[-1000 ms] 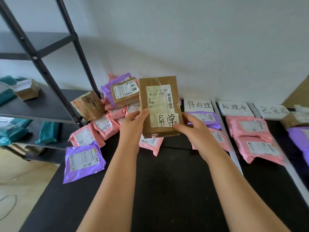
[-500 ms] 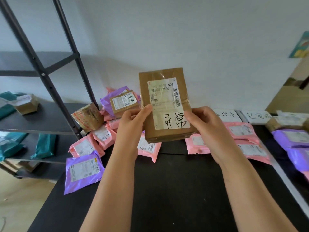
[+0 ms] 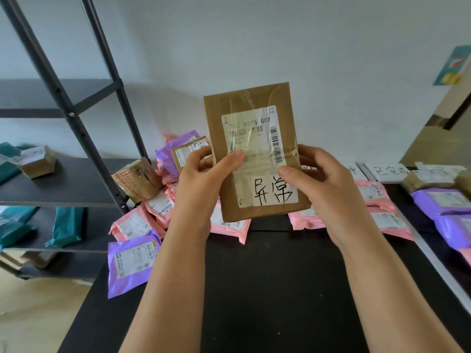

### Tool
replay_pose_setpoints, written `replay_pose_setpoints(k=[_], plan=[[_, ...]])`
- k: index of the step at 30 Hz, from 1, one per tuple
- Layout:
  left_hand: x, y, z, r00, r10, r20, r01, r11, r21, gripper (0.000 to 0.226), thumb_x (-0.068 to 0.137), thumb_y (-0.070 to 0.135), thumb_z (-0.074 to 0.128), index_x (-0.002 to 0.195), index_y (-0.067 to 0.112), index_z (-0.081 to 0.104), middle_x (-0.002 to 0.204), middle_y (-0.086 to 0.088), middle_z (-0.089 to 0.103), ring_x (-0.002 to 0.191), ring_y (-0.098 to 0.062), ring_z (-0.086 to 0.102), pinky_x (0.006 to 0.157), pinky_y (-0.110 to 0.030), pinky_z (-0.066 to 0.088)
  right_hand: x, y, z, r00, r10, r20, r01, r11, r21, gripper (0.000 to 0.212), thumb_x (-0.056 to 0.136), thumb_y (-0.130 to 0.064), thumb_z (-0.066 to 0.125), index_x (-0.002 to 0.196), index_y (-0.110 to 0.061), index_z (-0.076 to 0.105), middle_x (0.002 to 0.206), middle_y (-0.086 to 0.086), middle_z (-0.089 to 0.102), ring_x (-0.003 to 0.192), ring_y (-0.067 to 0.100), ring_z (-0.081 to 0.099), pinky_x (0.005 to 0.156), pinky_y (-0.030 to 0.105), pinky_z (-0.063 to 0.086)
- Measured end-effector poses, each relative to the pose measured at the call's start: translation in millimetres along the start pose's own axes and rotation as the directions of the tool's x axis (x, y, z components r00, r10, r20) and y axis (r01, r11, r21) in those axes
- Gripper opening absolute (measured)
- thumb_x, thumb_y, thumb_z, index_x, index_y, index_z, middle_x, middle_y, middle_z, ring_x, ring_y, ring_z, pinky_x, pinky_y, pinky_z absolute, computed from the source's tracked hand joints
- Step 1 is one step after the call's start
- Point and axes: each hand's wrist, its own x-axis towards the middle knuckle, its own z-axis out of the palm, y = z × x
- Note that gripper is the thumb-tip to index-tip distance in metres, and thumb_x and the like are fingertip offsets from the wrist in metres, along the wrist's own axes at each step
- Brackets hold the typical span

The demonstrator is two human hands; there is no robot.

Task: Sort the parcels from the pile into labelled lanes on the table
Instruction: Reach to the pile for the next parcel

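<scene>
Brown cardboard parcel (image 3: 251,149) held upright at frame centre, above a black table (image 3: 267,289).
The left hand (image 3: 201,179) grips its left edge, the right hand (image 3: 326,189) its right, thumbs on the shipping label (image 3: 265,123); pink and purple mailers (image 3: 135,225) pile at centre left.

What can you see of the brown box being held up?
Flat brown cardboard box, upright, held above the black table. Clear tape crosses its front. A white shipping label with barcodes sits there, plus a white sticker handwritten 异常. The left hand and right hand grip its lower sides, thumbs on the front.
</scene>
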Motion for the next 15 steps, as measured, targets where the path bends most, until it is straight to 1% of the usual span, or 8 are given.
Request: replay_pose_setpoints(k=[4,6,8,10,12,15], plan=[[-2,2,-2,1.0,0.014,0.014,-0.014,1.0,-0.016,0.061,0.075,0.038,0.082,0.129,0.023,0.058,0.113,-0.002,0.071,0.093,-0.013,0.073,0.084,-0.035,0.059,-1,-5,0,1.0,-0.018,-0.006,0.018,0.999,-0.043,0.035,0.084,-0.037,0.073,0.118,-0.04,0.063,0.109,-0.022,0.07,0.102,0.002,0.068,0.088,0.04,0.057],[-3,4,-3,1.0,0.015,0.021,-0.015,0.999,-0.033,0.059,0.075,0.037,0.082,0.128,0.023,0.059,0.113,-0.002,0.072,0.093,-0.014,0.074,0.084,-0.036,0.059,-2,-7,1,1.0,-0.026,-0.009,0.025,0.999,-0.044,0.032,0.086,-0.038,0.072,0.116,-0.039,0.063,0.107,-0.022,0.071,0.1,0.001,0.068,0.082,0.035,0.058],[-4,6,-5,0.999,0.004,0.032,-0.002,0.998,-0.06,0.054,0.076,0.034,0.081,0.125,0.022,0.061,0.11,-0.001,0.073,0.093,-0.016,0.074,0.085,-0.039,0.06,-2,-10,1,0.999,-0.033,-0.026,0.033,0.999,-0.027,0.024,0.09,-0.039,0.068,0.112,-0.032,0.065,0.099,-0.021,0.073,0.093,-0.002,0.069,0.069,0.024,0.058],[-4,9,-7,0.999,0.005,0.053,-0.002,0.998,-0.057,0.052,0.075,0.034,0.081,0.123,0.022,0.063,0.108,0.001,0.075,0.093,-0.016,0.074,0.085,-0.04,0.059,-2,-12,1,0.997,-0.05,-0.056,0.048,0.998,-0.031,0.02,0.092,-0.042,0.063,0.107,-0.029,0.066,0.092,-0.022,0.074,0.088,-0.005,0.068,0.061,0.012,0.052],[-5,11,-9,0.996,0.038,0.082,-0.035,0.999,-0.032,0.058,0.07,0.037,0.08,0.123,0.022,0.063,0.109,0.004,0.074,0.094,-0.014,0.073,0.083,-0.036,0.06,-3,-14,1,0.994,-0.065,-0.084,0.063,0.998,-0.027,0.02,0.093,-0.041,0.062,0.109,-0.029,0.065,0.094,-0.021,0.074,0.089,-0.005,0.069,0.06,0.008,0.051],[-5,12,-10,0.987,0.1,0.128,-0.1,0.995,-0.004,0.056,0.071,0.032,0.079,0.124,0.022,0.063,0.109,0.008,0.074,0.098,-0.01,0.072,0.077,-0.026,0.06,-4,-16,1,0.992,-0.097,-0.078,0.098,0.995,0.012,0.027,0.095,-0.029,0.062,0.122,-0.031,0.062,0.107,-0.019,0.072,0.098,-0.003,0.068,0.068,0.011,0.054]])
